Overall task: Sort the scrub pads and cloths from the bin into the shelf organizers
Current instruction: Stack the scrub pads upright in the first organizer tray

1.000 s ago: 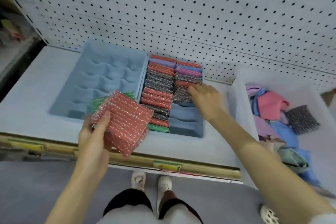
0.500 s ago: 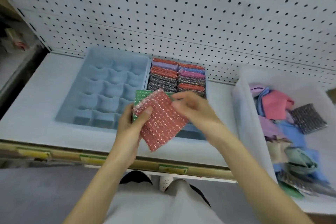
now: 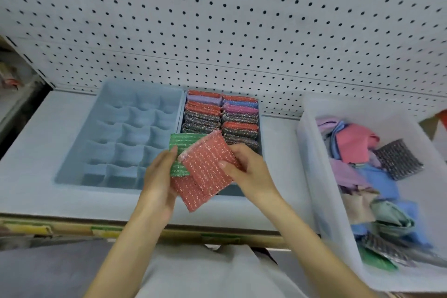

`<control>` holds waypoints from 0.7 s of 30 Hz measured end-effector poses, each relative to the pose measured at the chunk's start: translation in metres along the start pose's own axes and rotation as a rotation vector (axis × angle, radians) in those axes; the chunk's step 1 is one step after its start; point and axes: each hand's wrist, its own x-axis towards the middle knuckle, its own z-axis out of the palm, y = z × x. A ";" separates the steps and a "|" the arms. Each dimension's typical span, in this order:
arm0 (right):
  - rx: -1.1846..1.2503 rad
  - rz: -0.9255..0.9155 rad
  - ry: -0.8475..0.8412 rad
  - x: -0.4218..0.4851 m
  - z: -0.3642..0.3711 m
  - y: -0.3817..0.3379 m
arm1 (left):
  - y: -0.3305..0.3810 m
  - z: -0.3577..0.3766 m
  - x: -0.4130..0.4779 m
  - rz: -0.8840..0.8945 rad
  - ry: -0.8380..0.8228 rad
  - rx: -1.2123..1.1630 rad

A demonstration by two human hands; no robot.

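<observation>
Pegboard wall (image 3: 217, 19), white with dark holes, fills the back. Below it, a pale shelf (image 3: 36, 152) with a yellow-green labelled front edge.

Translucent bin (image 3: 312, 164) at the right end of the shelf. Inside: loose cloths (image 3: 350, 143) in pink, blue, lilac and pale green, heaped. One grey scrub pad (image 3: 396, 159) lies on top, toward the far right side. More pads at the near end, blurred.

Left organizer (image 3: 135, 133), blue, grid of small cells, nothing in the visible cells. Right organizer (image 3: 231, 191) touches it. Its back part is packed with filed pads (image 3: 217, 116) standing on edge in two rows: red, lilac, blue, pink, grey.

Both hands are over the right organizer's front end. Left hand (image 3: 157, 184): fingers curled round a small stack, a green pad (image 3: 183, 145) and a lower red pad (image 3: 188, 193). Right hand (image 3: 246, 169): thumb on top, fingers behind, pinching the top red pad (image 3: 205, 164) by its right edge. The top red pad is tilted and overlaps the other two.
</observation>
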 end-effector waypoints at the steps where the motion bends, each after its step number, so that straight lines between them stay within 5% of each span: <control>1: 0.033 0.021 0.020 0.004 -0.007 0.000 | 0.001 -0.003 0.001 0.004 0.011 -0.014; 6: -0.133 -0.136 0.356 0.040 -0.069 0.011 | 0.004 -0.025 0.000 0.121 0.081 -0.071; 11: -1.068 -0.503 0.227 0.061 -0.065 0.037 | 0.000 -0.034 -0.003 0.175 0.094 -0.113; 21: -1.460 -0.541 0.271 0.064 -0.051 0.050 | -0.005 -0.045 -0.018 0.179 0.169 -0.096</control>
